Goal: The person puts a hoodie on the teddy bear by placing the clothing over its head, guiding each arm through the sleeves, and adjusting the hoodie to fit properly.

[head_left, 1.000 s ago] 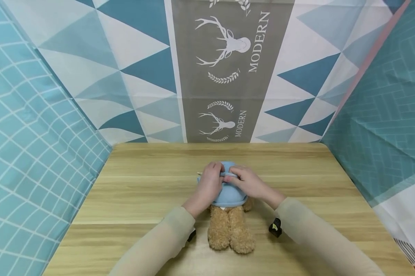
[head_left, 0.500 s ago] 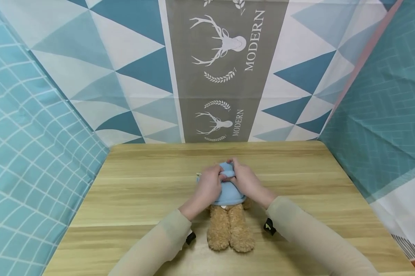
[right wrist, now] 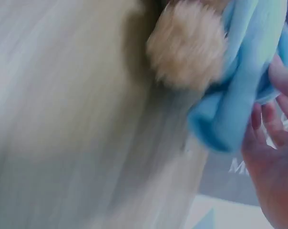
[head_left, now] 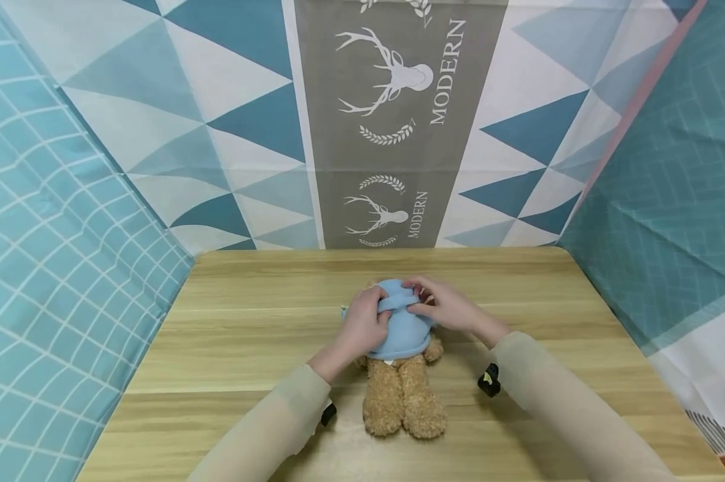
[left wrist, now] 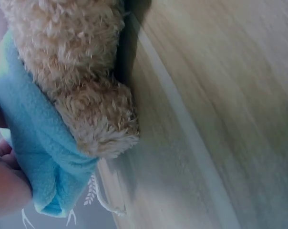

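A brown teddy bear (head_left: 403,398) lies on the wooden table, its legs toward me. It wears a light blue fleece top (head_left: 401,335), with a folded band of cloth across its upper part; the head is mostly hidden. My left hand (head_left: 362,321) grips the left end of that fold. At the fold's right end my right hand (head_left: 449,304) pinches the cloth between thumb and curled fingers. A furry arm (left wrist: 98,117) pokes out below the top in the left wrist view, and the other paw (right wrist: 187,45) shows in the right wrist view.
The wooden table (head_left: 248,348) reaches back to a patterned cloth wall (head_left: 248,134). Blue-green cloths hang at the left (head_left: 55,234) and right (head_left: 669,201). A white cord (left wrist: 106,200) trails beside the top.
My right hand first moved up over the fold, then shifted right, away from the left hand. More of the blue top and the bear's right-side paw now show. The left hand stays nearly in place.
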Tool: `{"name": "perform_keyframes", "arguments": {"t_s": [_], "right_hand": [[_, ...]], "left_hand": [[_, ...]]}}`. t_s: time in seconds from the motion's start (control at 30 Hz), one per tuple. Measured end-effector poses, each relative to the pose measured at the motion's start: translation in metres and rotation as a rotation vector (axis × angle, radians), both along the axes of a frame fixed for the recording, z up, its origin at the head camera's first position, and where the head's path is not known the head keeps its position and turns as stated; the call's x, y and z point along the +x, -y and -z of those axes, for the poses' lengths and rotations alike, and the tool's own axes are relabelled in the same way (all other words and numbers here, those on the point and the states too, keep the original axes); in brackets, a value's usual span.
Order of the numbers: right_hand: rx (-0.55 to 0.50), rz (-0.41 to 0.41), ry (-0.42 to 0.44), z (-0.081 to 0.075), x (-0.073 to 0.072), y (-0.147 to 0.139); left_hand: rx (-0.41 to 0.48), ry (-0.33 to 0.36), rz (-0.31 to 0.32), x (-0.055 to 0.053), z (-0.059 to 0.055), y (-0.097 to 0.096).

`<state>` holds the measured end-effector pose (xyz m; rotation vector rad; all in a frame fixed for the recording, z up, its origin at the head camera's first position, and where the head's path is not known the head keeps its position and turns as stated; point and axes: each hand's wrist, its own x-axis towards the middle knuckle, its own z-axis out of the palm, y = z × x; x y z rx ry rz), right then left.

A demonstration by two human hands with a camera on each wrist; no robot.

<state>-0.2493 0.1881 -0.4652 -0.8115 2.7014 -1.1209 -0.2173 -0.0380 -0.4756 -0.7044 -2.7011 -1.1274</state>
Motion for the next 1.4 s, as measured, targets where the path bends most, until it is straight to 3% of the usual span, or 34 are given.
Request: {"name": "perform_keyframes", "arguments": {"t_s": [0.27, 0.5, 0.87, 1.0, 1.13, 1.2, 1.3, 1.4], "right_hand": [[0.011, 0.05, -0.146, 0.018, 0.0, 0.0], [-0.003, 0.07, -0.135, 0.014, 0.01, 0.011], [-0.011, -0.057, -0.058, 0.003, 0.025, 0.019], [-0.008, -0.013, -0.013, 0.007, 0.029, 0.016], [0.043, 0.099, -0.058, 0.014, 0.029, 0.014], [0.08, 0.139, -0.095, 0.016, 0.029, 0.014], [0.121, 0.166, -0.137, 0.017, 0.029, 0.015], [0.14, 0.162, -0.151, 0.016, 0.028, 0.016]], "left_hand": [[-0.058, -0.026, -0.062, -0.005, 0.004, 0.002], [-0.119, -0.087, -0.1, -0.008, 0.004, -0.005], [-0.129, -0.113, -0.149, -0.009, 0.008, -0.007], [-0.082, -0.175, -0.115, -0.007, 0.01, -0.004], [-0.027, -0.233, -0.045, -0.004, 0.008, 0.001], [-0.004, -0.203, 0.006, -0.003, 0.005, 0.003], [0.004, -0.106, 0.078, -0.003, -0.001, 0.006], [-0.015, -0.006, 0.104, -0.003, -0.006, 0.008]]}}
